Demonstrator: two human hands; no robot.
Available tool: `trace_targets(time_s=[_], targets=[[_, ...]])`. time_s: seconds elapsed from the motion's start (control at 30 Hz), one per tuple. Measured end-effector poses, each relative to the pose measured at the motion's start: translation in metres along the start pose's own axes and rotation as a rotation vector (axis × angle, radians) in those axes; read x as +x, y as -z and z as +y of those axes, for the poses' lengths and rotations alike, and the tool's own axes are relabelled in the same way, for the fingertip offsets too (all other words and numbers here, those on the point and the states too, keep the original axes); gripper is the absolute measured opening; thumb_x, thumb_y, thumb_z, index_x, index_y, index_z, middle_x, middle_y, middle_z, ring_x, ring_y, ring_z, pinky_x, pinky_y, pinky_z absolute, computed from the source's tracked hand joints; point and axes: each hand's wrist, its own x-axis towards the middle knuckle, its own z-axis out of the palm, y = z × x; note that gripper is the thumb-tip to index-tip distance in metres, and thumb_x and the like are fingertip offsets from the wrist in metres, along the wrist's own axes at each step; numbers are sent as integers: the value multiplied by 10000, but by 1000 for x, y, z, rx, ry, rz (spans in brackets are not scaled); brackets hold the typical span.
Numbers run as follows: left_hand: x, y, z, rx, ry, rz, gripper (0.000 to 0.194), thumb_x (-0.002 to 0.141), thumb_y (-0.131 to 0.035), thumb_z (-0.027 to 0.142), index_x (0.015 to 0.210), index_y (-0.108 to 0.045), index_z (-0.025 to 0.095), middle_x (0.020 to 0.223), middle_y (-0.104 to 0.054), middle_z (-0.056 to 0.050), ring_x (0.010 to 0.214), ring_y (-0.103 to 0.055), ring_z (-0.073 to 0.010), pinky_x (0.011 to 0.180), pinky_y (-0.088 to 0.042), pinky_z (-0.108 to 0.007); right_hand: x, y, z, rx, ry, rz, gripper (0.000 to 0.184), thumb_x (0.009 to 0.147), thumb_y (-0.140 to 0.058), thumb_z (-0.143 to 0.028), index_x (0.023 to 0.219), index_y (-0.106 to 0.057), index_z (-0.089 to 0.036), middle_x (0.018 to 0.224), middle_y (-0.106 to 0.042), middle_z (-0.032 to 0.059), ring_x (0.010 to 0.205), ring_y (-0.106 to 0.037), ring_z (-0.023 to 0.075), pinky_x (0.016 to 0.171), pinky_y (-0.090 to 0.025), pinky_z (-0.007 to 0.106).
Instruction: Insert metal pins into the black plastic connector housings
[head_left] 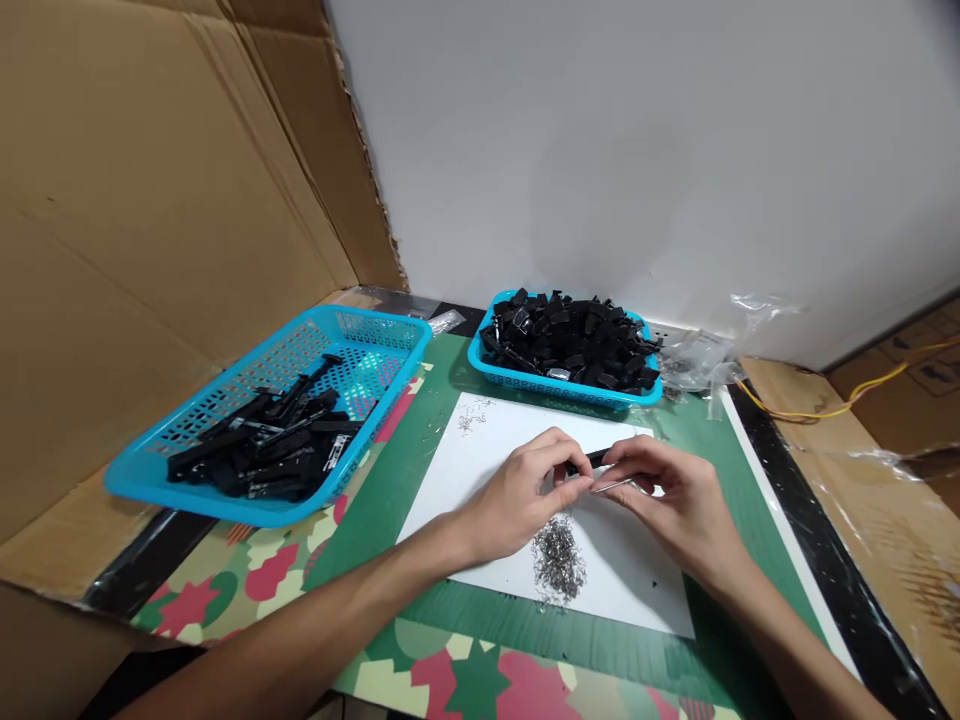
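Over the white sheet [480,490], my two hands come together around a small black plastic part [589,461]. My left hand [536,485] pinches its left end between bent fingers and thumb. My right hand [667,490] is closed at the other end, its fingertips touching the part. A thin silver metal piece [616,484], like the arm of tweezers, sticks out between my right thumb and fingers; its kind is partly hidden. Just below my hands lies a heap of tiny metal pins or springs [559,562]. My fingers cover most of the black part.
A blue basket [375,400] at left holds several long black parts [270,440]. Another blue basket [555,392] at the back is heaped with black pieces [577,335]. Clear plastic bags [697,355] lie behind right. Cardboard [165,180] walls the left side; a yellow cable [817,412] runs at right.
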Motion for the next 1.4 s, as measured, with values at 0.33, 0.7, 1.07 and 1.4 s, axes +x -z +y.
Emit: trace_targets(time_s=[0.33, 0.7, 1.07, 1.4], targets=[[5, -3, -5, -116, 70, 80, 191, 1026, -597, 360, 976, -650, 184, 966, -597, -16, 854, -535, -160, 746, -397, -284, 0, -12, -10, 52, -104, -9, 123, 911, -727, -312, 891, -798, -214, 884, -787, 41, 810, -705, 195, 743, -532, 312], [6, -1, 0, -127, 79, 78, 175, 1018, -602, 326, 949, -656, 175, 926, -601, -17, 862, -529, -168, 754, -391, -280, 2, 1, -14, -6, -134, 54, 187, 903, -722, -359, 847, -768, -186, 841, -764, 63, 744, -687, 194, 701, -557, 307], [4, -3, -1, -70, 101, 68, 199, 1045, -558, 352, 994, -653, 185, 965, -618, -23, 884, -575, -172, 791, -431, -287, -2, -12, -13, 45, -134, 58, 164, 882, -728, -341, 846, -784, -191, 837, -776, 69, 758, -705, 208, 724, -577, 322], [-2, 6, -10, 180, -35, -29, 265, 1036, -615, 327, 1266, -675, 211, 1127, -740, -63, 1032, -638, -219, 926, -479, -355, 3, 24, -9, -152, -342, -154, 297, 866, -684, -387, 667, -679, -167, 617, -627, 31, 558, -490, 136, 488, -338, 262]])
